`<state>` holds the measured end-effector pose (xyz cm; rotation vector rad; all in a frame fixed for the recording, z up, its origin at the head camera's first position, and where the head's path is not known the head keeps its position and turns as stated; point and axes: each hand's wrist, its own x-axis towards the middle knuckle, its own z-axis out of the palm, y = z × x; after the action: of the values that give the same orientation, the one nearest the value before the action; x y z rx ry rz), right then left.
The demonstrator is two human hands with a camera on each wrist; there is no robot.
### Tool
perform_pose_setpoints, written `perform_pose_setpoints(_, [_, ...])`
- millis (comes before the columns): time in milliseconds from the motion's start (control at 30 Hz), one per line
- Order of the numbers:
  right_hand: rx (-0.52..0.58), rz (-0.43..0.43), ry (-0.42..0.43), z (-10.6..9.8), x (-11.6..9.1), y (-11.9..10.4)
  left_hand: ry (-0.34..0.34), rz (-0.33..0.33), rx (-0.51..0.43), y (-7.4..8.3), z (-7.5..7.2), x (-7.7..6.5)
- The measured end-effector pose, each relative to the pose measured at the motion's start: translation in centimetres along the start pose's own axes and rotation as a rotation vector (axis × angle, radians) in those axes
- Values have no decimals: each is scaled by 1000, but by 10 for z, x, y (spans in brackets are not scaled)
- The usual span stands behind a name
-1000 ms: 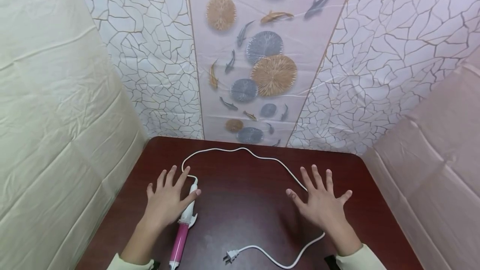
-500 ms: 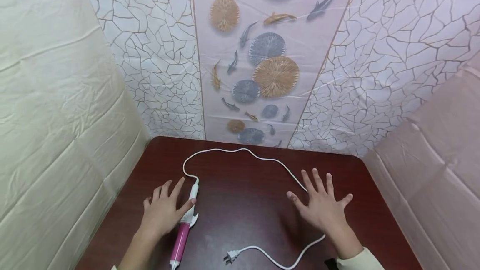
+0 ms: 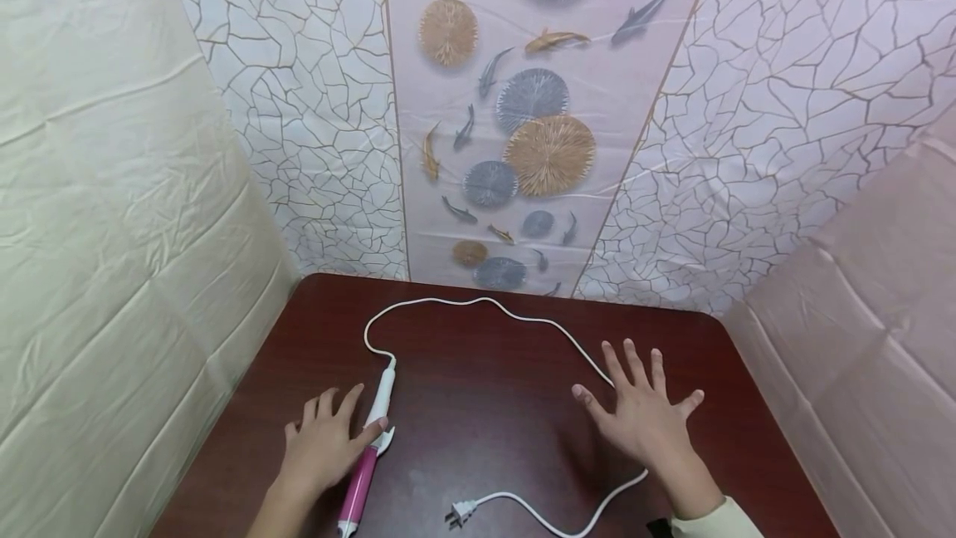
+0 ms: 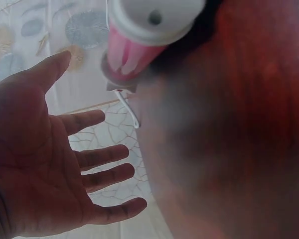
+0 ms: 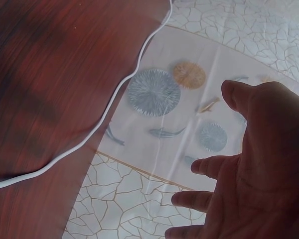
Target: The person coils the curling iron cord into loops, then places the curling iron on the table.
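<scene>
A curling iron (image 3: 362, 480) with a white handle and pink barrel lies on the left part of the dark red table (image 3: 478, 405). My left hand (image 3: 321, 442) hovers beside it with fingers spread, its thumb overlapping the handle in the head view. In the left wrist view the iron's pink barrel (image 4: 134, 52) stands out past the thumb, and the palm holds nothing. My right hand (image 3: 646, 422) is spread over the right side of the table, above the white cord (image 3: 553, 322), part of which it hides. The right wrist view shows the cord (image 5: 109, 107) apart from the fingers.
The cord loops along the back of the table and returns to a two-pin plug (image 3: 461, 511) near the front. A patterned cloth (image 3: 314, 148) hangs behind the table. Pale padded walls (image 3: 127, 272) stand close on the left and right.
My left hand has drawn back toward the front and lowered beside the curling iron, its thumb sliding along over the handle. The right hand stays nearly still; the head view has shifted slightly.
</scene>
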<state>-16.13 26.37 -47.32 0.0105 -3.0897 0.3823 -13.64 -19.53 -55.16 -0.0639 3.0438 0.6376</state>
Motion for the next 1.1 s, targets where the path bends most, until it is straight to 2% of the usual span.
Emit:
perform_pose_setpoints(500, [-13, -4, -2, -1, 0, -5, -6, -46, -22, 0, 13, -7])
perform_pose_setpoints(1100, [-10, 3, -19, -1, -1, -7, 18, -29, -13, 3, 30, -14])
